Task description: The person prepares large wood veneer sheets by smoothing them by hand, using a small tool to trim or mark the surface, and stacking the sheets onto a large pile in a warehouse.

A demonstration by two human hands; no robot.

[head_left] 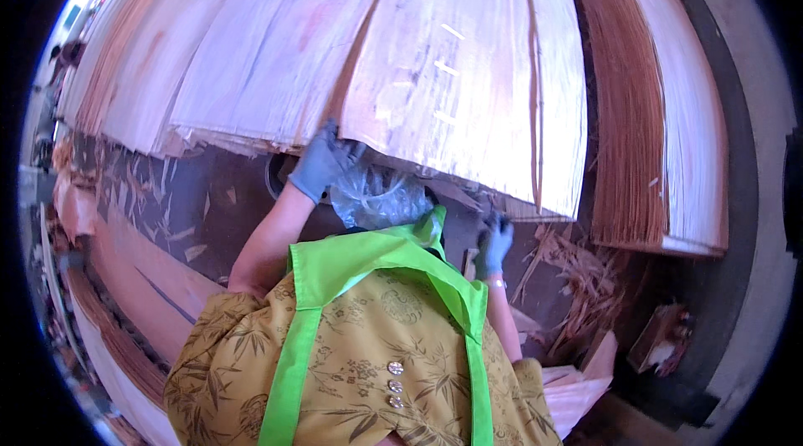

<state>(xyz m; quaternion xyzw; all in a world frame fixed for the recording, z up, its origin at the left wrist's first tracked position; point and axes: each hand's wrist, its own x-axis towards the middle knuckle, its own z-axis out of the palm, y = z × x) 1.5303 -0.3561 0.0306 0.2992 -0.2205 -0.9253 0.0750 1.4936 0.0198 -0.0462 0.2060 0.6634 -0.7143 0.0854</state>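
Thin, pale wood veneer sheets (468, 69) lie in a broad stack in front of me, with short strips of tape on the top one. A dark, narrow gap parts this sheet from the veneer sheet (259, 69) on its left. My left hand (324, 163), in a grey glove, is closed at the near edge by that gap, its fingers on the sheet's corner. My right hand (495, 245), also gloved, is just below the near edge farther right. Its fingers are bent together, and what they hold is too small to make out. Clear crumpled plastic (381, 197) is between my hands.
To the right stands another thick veneer stack (631, 111) with brown layered edges. Torn veneer scraps (581, 279) litter the floor at the right, and more chips (171, 212) lie at the left. Long veneer pieces (146, 270) rest at my left. A small box (661, 337) sits at the lower right.
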